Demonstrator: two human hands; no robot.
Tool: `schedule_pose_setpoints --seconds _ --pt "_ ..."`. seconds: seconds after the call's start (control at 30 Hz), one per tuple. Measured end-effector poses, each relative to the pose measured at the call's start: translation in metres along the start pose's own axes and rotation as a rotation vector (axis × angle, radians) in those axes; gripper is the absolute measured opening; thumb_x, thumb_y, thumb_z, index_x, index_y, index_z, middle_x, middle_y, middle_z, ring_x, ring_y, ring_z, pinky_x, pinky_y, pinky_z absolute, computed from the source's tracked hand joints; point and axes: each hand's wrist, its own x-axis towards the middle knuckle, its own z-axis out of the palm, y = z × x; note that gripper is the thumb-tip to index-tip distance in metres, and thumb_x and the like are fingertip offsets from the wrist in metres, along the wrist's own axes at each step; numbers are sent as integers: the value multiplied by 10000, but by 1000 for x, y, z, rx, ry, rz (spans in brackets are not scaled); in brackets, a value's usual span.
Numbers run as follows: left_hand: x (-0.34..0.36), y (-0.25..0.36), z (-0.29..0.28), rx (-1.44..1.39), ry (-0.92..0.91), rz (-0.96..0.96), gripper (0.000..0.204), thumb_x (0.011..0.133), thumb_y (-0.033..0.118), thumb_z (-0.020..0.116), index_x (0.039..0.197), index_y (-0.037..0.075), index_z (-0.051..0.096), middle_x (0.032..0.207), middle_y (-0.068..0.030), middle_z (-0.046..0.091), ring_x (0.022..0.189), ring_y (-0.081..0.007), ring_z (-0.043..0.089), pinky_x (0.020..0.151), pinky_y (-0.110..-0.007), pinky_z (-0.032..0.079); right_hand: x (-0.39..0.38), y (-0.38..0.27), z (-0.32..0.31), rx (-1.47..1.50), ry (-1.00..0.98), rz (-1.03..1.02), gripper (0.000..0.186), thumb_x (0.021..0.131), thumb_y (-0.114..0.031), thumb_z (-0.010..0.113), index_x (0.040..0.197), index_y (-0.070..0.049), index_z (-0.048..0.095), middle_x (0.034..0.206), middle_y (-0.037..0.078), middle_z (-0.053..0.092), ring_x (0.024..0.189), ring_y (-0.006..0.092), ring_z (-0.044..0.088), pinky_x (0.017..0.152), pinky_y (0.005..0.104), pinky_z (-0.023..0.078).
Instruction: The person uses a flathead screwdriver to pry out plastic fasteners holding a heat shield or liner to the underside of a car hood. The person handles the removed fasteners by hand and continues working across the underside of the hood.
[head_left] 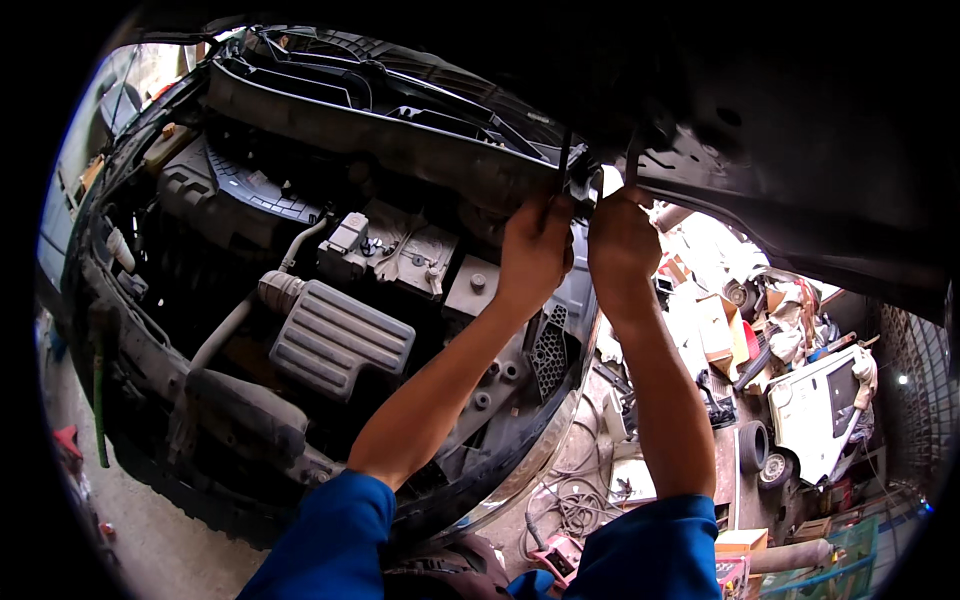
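Note:
Both my arms, in blue sleeves, reach up over the right side of an open car engine bay. My left hand is closed around a thin dark rod that rises toward the raised hood. Close beside it on the right, my right hand is also closed, its fingers turned away. A dark narrow strip stands above that fist, but what it grips is hidden. The two hands are apart, with a bright gap between them. Shadow under the hood hides the rod's upper end.
Below my left arm lie a ribbed air filter box, a battery and a hose. The fender edge runs under my arms. On the right, a cluttered floor holds cables, a tyre and a white car door.

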Motion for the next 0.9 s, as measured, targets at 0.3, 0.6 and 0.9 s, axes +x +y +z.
schedule_pose_setpoints --seconds 0.3,0.6,0.9 --pt "45 -56 0 524 163 497 311 959 148 541 1228 -2 585 688 -223 612 538 -319 592 515 -390 444 -7 -9 0 21 -12 -15 580 935 -211 516 1280 225 350 823 173 685 636 237 714 471 320 574" --pt "98 -96 -23 387 30 421 262 986 146 538 1209 19 589 873 -118 674 756 -177 617 672 -319 480 -9 -5 -6 -9 26 -70 538 952 -202 482 1253 231 372 764 164 679 629 255 712 486 322 577" --pt "161 -31 20 569 -98 660 404 1007 386 502 988 -7 594 750 -169 618 673 -325 581 643 -407 441 -9 6 -4 -184 124 -111 489 935 -189 500 1205 215 447 694 117 667 563 201 694 436 289 550"
